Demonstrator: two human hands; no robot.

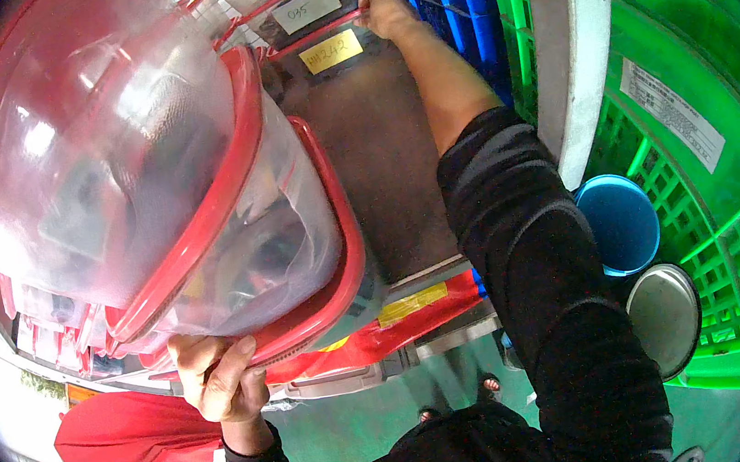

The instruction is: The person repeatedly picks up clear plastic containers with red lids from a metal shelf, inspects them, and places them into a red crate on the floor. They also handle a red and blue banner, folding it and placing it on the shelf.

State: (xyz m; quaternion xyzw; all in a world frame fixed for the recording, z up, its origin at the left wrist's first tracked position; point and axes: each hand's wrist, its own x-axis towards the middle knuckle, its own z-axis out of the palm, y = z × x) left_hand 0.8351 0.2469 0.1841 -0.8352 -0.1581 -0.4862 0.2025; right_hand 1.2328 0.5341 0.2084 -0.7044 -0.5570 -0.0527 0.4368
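A large clear plastic tub (291,268) with a red rim fills the left side, filmy plastic and dark items showing through its wall. Its domed clear lid (112,161) is tilted up at the left. My left hand (217,376) is closed on the red rim at the near corner, thumb on top. Far off, my right hand (385,14) has its fingers curled over the corner of a clear storage box (316,16) with paper labels and a red edge. Below that arm lies a flat brown surface (370,157), with a yellow label (331,52) at its far end.
Blue crates (449,9) stand beyond my right forearm. A pale post (583,48) rises before stacked green baskets (666,158). A blue bucket (619,223) and a round pale lid (665,321) sit at right. Red cloth (148,452) is at lower left, above a green floor (350,446).
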